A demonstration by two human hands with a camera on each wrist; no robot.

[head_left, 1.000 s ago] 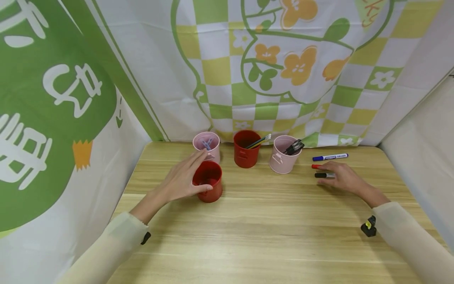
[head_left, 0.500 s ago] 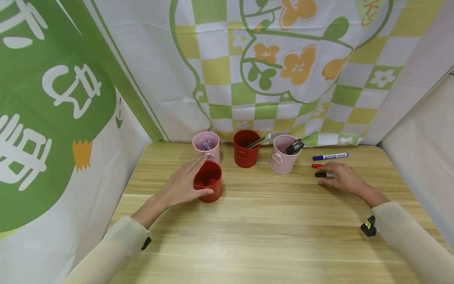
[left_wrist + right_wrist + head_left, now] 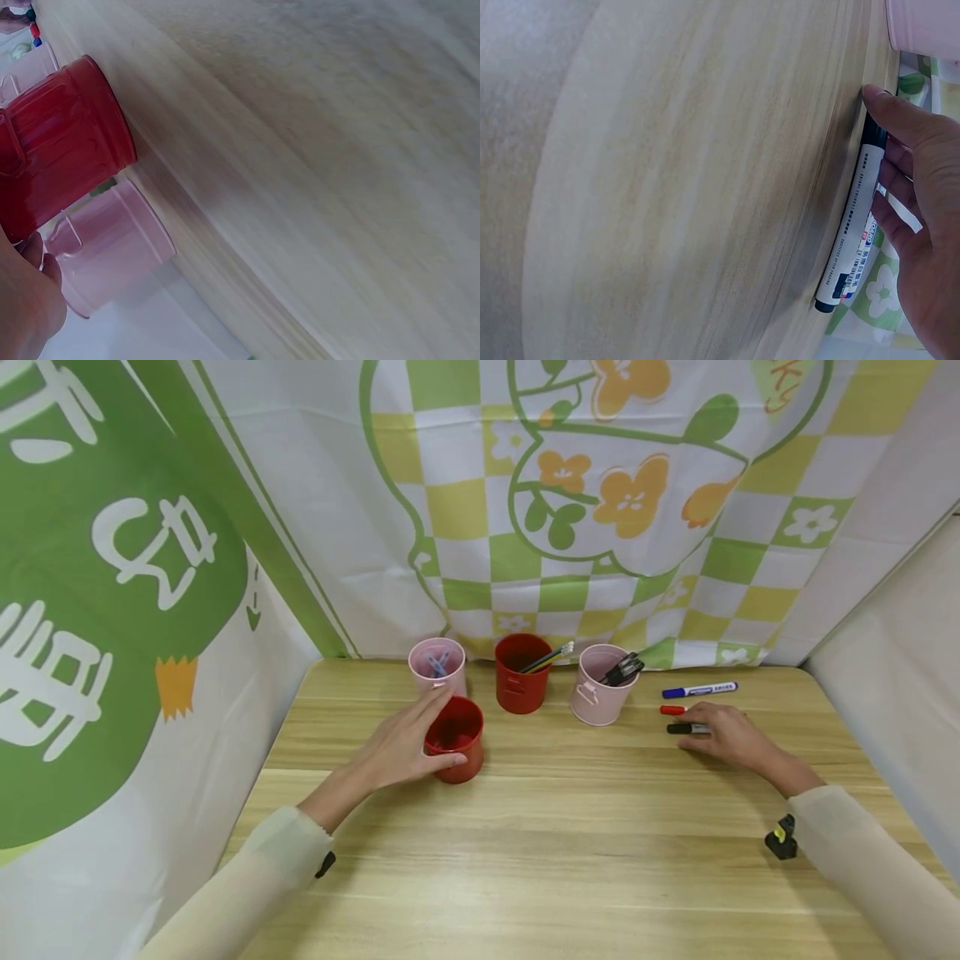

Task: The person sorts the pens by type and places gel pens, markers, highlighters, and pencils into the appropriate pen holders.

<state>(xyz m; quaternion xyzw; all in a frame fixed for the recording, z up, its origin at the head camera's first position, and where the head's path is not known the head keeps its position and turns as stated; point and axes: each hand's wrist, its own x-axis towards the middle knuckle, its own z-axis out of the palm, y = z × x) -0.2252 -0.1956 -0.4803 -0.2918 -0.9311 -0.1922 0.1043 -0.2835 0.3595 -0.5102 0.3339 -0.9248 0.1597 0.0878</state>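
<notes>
My left hand point(image 3: 408, 739) grips a small red bucket point(image 3: 468, 752), thumb across its near side and fingers at its far left rim. The left wrist view shows the same red bucket point(image 3: 67, 135) from low down, its base close to the tabletop. On the right, my right hand point(image 3: 723, 733) holds a black-capped whiteboard marker point(image 3: 678, 728) between thumb and fingers; in the right wrist view the thumb is at the cap of this marker point(image 3: 851, 225). A red-capped marker point(image 3: 672, 710) lies just behind it, partly hidden by the fingers. Behind that is a blue whiteboard marker point(image 3: 701, 690).
Along the table's back edge stand a pink bucket point(image 3: 420, 670) with bluish items, a red bucket point(image 3: 521, 693) with pencils point(image 3: 551, 657), and a pink bucket point(image 3: 596, 706) with black pens point(image 3: 622, 670). A patterned cloth point(image 3: 465, 510) hangs behind the wooden table point(image 3: 555, 860).
My left hand has shifted the front red bucket slightly to the right. The right hand has stayed almost still at the black marker.
</notes>
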